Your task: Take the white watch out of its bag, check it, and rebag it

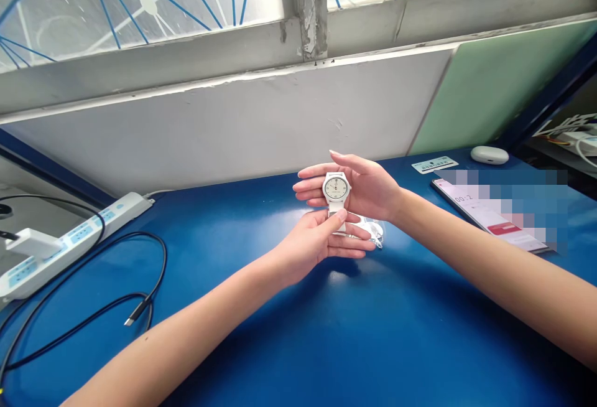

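A white wristwatch [336, 188] with a round pale dial is held up over the table, face toward me. My left hand [310, 245] pinches its lower strap under the thumb, other fingers stretched out to the right. Behind the watch, my right hand [366, 186] is open, palm turned up and fingers extended to the left. The watch case lies in front of those fingers; whether it rests on them I cannot tell. Partly covered by my hands, a small clear plastic wrapper [377, 234] with something white lies on the table.
The blue table [298, 345] meets a grey-white wall panel. On the left are a white power strip [77, 239] with a plugged-in charger and a looped black cable [163, 257]. At the right lie a phone [494, 217], a card [435, 165] and a white rounded case [489, 155].
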The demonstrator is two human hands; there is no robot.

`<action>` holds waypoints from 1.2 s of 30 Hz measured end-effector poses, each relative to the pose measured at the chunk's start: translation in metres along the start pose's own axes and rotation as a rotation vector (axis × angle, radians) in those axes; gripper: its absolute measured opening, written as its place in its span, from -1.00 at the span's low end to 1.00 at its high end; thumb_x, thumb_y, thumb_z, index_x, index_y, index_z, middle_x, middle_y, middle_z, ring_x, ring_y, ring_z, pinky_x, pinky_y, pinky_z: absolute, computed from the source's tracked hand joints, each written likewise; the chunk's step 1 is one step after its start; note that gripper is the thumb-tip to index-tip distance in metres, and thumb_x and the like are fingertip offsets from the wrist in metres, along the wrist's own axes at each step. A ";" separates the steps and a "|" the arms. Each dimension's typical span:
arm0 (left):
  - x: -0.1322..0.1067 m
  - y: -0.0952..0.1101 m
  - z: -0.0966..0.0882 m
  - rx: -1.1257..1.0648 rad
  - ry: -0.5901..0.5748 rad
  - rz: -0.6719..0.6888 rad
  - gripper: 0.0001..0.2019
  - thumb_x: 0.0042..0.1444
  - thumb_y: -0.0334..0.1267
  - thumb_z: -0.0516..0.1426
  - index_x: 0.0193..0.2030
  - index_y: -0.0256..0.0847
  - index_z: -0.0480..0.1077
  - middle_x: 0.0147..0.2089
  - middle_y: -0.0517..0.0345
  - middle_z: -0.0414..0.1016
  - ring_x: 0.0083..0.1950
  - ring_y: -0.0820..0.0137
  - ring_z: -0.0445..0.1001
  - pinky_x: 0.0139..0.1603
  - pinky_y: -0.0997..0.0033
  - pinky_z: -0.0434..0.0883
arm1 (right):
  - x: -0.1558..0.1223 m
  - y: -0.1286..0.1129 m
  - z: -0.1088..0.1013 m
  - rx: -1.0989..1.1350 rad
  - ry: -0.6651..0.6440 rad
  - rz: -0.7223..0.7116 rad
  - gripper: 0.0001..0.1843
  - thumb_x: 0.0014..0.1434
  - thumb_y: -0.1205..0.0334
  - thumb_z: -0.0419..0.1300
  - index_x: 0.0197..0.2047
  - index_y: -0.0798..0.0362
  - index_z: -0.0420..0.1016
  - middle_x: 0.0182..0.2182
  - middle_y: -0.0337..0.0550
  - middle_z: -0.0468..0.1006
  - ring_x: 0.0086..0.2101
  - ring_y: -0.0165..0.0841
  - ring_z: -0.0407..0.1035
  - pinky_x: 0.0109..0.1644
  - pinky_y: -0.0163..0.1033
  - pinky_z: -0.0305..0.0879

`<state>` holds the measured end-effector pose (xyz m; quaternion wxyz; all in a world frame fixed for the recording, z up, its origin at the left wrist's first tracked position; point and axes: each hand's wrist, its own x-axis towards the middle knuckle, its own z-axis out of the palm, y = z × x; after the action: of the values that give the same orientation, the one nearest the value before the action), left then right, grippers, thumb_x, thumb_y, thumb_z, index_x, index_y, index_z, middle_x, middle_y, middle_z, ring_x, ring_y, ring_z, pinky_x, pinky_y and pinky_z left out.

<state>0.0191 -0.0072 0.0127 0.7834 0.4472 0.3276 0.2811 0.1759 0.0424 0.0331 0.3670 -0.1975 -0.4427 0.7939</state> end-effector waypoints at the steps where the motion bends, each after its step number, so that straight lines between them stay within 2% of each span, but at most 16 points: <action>1: -0.001 0.001 0.001 -0.012 -0.004 -0.006 -0.73 0.32 -0.11 0.17 -0.13 -0.33 0.45 -0.16 -0.11 0.62 -0.14 0.21 0.65 -0.07 0.24 0.54 | 0.000 0.000 0.000 0.003 0.001 -0.001 -0.48 0.36 -0.05 -0.02 -0.04 0.15 0.61 -0.06 0.06 0.68 0.00 -0.19 0.54 0.17 -0.11 0.38; 6: -0.005 0.005 0.006 -0.048 -0.034 -0.035 -0.74 0.34 -0.13 0.14 -0.10 -0.34 0.47 -0.09 -0.17 0.63 -0.14 0.19 0.66 -0.10 0.23 0.55 | -0.001 0.001 0.001 0.010 0.010 0.005 -0.48 0.36 -0.07 -0.03 -0.03 0.13 0.61 -0.07 0.05 0.68 0.00 -0.18 0.53 0.18 -0.08 0.36; 12: -0.001 0.001 0.004 -0.039 -0.017 -0.008 -0.75 0.36 -0.17 0.11 -0.11 -0.37 0.48 -0.07 -0.22 0.63 -0.02 0.18 0.63 0.02 0.25 0.51 | -0.001 0.001 -0.002 0.053 -0.034 0.011 -0.44 0.38 -0.07 -0.06 0.00 0.17 0.59 -0.05 0.06 0.68 -0.01 -0.20 0.54 0.17 -0.12 0.37; 19: -0.001 -0.001 0.004 -0.051 -0.016 -0.013 -0.73 0.31 -0.11 0.18 -0.22 -0.34 0.47 -0.22 -0.06 0.64 -0.18 0.27 0.65 -0.01 0.26 0.52 | -0.001 0.001 0.001 0.075 -0.028 0.019 -0.43 0.41 -0.03 -0.13 0.00 0.18 0.58 -0.07 0.04 0.68 -0.03 -0.22 0.55 0.17 -0.12 0.37; 22: -0.001 -0.001 0.004 -0.051 -0.010 -0.005 -0.72 0.29 -0.09 0.20 -0.20 -0.33 0.46 -0.27 -0.01 0.62 -0.22 0.29 0.65 -0.04 0.27 0.53 | -0.001 0.001 0.002 0.077 -0.026 0.024 -0.44 0.41 -0.03 -0.12 0.00 0.17 0.58 -0.07 0.04 0.68 -0.04 -0.22 0.56 0.17 -0.11 0.38; 28: 0.000 -0.001 0.005 0.007 0.035 -0.018 -0.71 0.36 -0.11 0.12 -0.13 -0.35 0.48 -0.12 -0.17 0.64 -0.06 0.20 0.64 0.06 0.21 0.51 | 0.000 0.003 -0.002 0.089 -0.051 0.025 -0.46 0.39 -0.07 -0.08 0.01 0.13 0.57 -0.05 0.01 0.68 -0.05 -0.21 0.56 0.19 -0.08 0.37; 32: 0.000 0.002 0.006 0.060 0.103 -0.064 -0.70 0.41 -0.17 0.03 -0.13 -0.36 0.48 -0.10 -0.19 0.65 -0.05 0.20 0.65 0.05 0.19 0.52 | 0.000 0.004 -0.001 0.093 -0.050 0.026 -0.47 0.39 -0.05 -0.07 0.00 0.13 0.58 -0.07 -0.01 0.68 -0.08 -0.24 0.56 0.17 -0.12 0.39; 36: -0.001 0.003 0.006 0.071 0.102 -0.082 -0.70 0.42 -0.17 0.03 -0.12 -0.37 0.48 -0.08 -0.21 0.64 -0.03 0.20 0.65 0.05 0.21 0.53 | 0.001 0.005 -0.002 0.080 -0.044 0.025 -0.48 0.38 -0.05 -0.06 0.00 0.12 0.58 -0.07 -0.02 0.68 -0.08 -0.24 0.56 0.16 -0.12 0.39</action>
<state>0.0229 -0.0097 0.0181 0.7602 0.4458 0.3950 0.2594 0.1747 0.0423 0.0283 0.3549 -0.1707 -0.4163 0.8195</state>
